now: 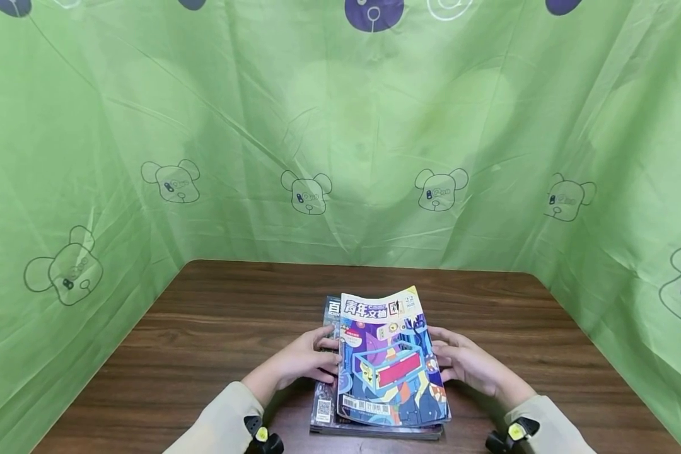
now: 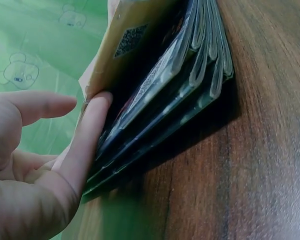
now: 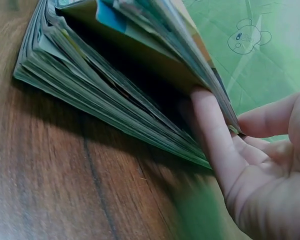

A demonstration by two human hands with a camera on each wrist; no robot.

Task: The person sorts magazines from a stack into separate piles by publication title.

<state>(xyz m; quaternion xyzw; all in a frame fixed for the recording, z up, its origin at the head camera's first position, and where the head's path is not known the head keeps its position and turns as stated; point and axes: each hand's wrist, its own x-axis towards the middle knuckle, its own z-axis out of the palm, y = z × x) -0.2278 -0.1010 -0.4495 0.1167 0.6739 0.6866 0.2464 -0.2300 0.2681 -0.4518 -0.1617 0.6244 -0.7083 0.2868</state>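
A colorful magazine (image 1: 388, 359) with a purple and blue cover lies tilted above a stack of magazines (image 1: 325, 403) with dark covers. My left hand (image 1: 306, 358) holds its left edge, and my right hand (image 1: 468, 360) holds its right edge. In the left wrist view, one finger (image 2: 90, 130) reaches under the yellowish back cover, which bears a QR code. On the other side, a finger (image 3: 210, 120) of my right hand is tucked beneath the raised magazine, with another finger against its edge. A dark gap separates it from the stack.
The stack stands near the front edge of a dark wooden table (image 1: 232, 328). Green curtains (image 1: 374, 126) printed with bear heads hang behind the table and at both sides.
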